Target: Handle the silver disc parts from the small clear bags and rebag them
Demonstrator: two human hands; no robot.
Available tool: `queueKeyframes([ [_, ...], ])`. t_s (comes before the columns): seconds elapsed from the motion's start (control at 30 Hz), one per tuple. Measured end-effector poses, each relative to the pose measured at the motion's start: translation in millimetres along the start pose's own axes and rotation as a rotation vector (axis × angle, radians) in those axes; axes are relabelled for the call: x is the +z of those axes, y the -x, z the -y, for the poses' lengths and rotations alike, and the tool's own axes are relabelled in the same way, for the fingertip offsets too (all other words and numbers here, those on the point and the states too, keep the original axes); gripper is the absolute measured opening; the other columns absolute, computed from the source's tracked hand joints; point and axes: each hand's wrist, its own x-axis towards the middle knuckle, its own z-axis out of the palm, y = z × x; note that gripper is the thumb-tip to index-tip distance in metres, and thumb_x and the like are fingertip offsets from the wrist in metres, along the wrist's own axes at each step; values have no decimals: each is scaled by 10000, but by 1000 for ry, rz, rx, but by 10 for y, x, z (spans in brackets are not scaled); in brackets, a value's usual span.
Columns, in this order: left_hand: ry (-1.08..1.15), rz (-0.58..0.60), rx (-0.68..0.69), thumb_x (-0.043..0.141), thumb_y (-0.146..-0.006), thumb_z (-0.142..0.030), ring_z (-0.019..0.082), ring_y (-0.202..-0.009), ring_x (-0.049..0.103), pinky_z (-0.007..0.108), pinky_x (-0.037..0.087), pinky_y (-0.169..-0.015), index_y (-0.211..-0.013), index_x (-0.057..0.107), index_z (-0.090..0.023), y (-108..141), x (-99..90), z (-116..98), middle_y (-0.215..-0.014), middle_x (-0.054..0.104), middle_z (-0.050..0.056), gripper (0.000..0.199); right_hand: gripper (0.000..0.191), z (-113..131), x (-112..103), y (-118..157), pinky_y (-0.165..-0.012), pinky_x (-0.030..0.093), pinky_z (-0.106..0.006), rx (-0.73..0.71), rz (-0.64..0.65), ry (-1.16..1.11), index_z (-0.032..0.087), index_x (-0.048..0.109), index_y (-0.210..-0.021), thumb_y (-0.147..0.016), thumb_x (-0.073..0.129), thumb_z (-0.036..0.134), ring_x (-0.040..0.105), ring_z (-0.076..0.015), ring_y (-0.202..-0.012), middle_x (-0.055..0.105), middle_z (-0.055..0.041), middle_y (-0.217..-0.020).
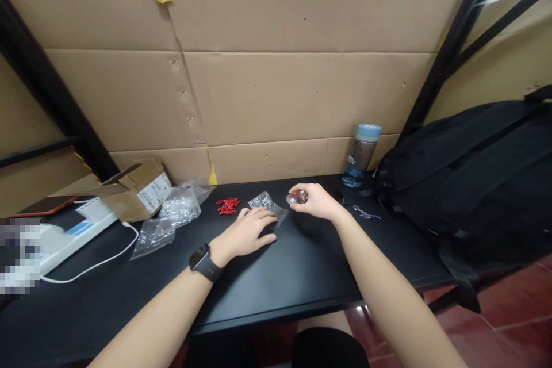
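Note:
My left hand (250,231), with a dark watch (206,261) at the wrist, lies with fingers spread, its fingertips on a small clear plastic bag (279,218). Shiny silvery pieces (261,200) show in the bag beyond the fingers. To the right, my right hand (314,201) is closed around a small round object (301,197), clear and reddish brown, too small to name. A bundle of red cords (227,206) lies left of the bag. Right of my right hand is a small keychain-like item (365,213) with blue parts.
Clear plastic bags (179,207) and an open cardboard box (138,190) lie at the left, near a white power strip (77,238) with a cable. A water bottle (361,155) stands at the back right beside a black backpack (474,178). Cardboard lines the back of the black table (284,276).

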Motion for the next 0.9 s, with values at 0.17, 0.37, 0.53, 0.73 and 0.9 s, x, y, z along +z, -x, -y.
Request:
queueKeyframes([
  [0.17, -24, 59, -7, 445, -998, -532, 308, -1362, 452, 478, 370, -1054, -1422, 528, -372, -18, 44, -27, -1493, 514, 69, 461, 287, 71, -16, 37, -636, 440, -233, -25, 108, 60, 192, 756, -952, -692, 777, 313, 617, -134, -642, 717, 2, -744],
  [0.37, 12, 111, -32, 465, -990, -529, 357, -1427, 371, 568, 348, -1078, -1420, 527, -455, -24, 43, -40, -1555, 436, 61, 441, 190, 35, 150, 21, -634, 430, -255, -75, 219, 175, 183, 757, -821, -687, 799, 310, 623, -164, -659, 697, -14, -699],
  [0.53, 38, 147, -58, 492, -977, -533, 380, -1492, 268, 632, 298, -1100, -1419, 514, -492, -30, 61, 3, -1612, 354, 67, 444, 222, 7, 244, 2, -693, 454, -271, -129, 171, 171, 162, 769, -838, -683, 825, 311, 640, -200, -785, 720, -71, -850],
  [0.73, 92, 186, -58, 502, -968, -546, 370, -1510, 242, 653, 257, -1130, -1425, 499, -509, -33, 46, 27, -1647, 298, 26, 458, 197, 14, 231, 18, -633, 473, -244, -118, 290, 2, 160, 766, -916, -721, 741, 178, 640, -152, -694, 717, -55, -882],
  [0.9, 121, 217, -49, 520, -954, -553, 375, -1519, 219, 673, 226, -1139, -1430, 510, -478, -25, 21, 4, -1657, 276, 39, 481, 195, -24, 402, -41, -592, 467, -232, -61, 194, -110, 162, 691, -830, -703, 818, 238, 622, -127, -633, 649, -10, -788],
])
